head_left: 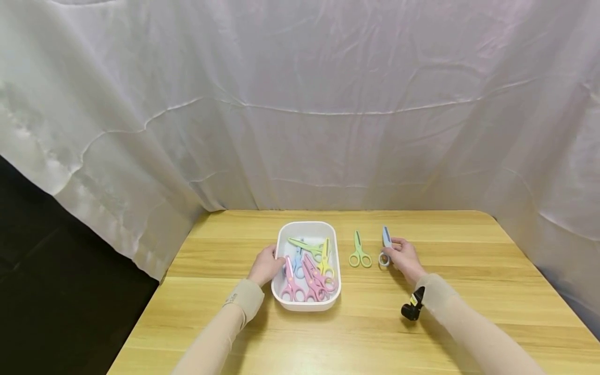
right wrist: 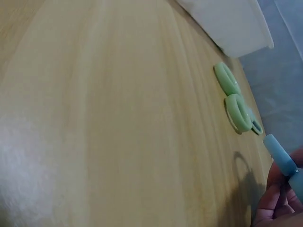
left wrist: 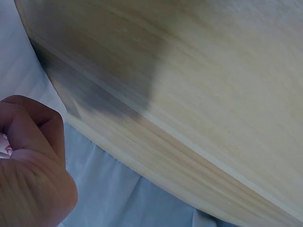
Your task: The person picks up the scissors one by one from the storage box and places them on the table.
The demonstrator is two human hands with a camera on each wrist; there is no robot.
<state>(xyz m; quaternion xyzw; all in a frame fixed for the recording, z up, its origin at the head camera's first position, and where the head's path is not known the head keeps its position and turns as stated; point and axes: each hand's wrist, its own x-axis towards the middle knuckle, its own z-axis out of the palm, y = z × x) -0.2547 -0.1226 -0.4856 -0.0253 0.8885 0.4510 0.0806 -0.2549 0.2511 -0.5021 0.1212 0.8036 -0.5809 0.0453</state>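
My left hand (head_left: 265,266) grips the left rim of a white plastic bin (head_left: 307,307), thumb over the edge. Several scissors lie jumbled inside it: pink scissors (head_left: 291,286), yellow scissors (head_left: 326,251), green scissors (head_left: 300,243) and blue scissors (head_left: 298,260). Right of the bin, my right hand (head_left: 405,256) pinches a pair of light blue scissors (head_left: 386,237) by the handle side, blades pointing away from me. The right wrist view has one blue handle loop (right wrist: 280,155) close over the table, its shadow below. In the left wrist view, the curled left hand (left wrist: 35,161) hides most of the bin.
Between the bin and my right hand, green scissors (head_left: 358,254) lie flat, blades pointing away. Everything stands on a wooden table (head_left: 225,333). A pale curtain (head_left: 328,146) hangs behind its far edge. A small black camera (head_left: 411,311) hangs from my right wrist.
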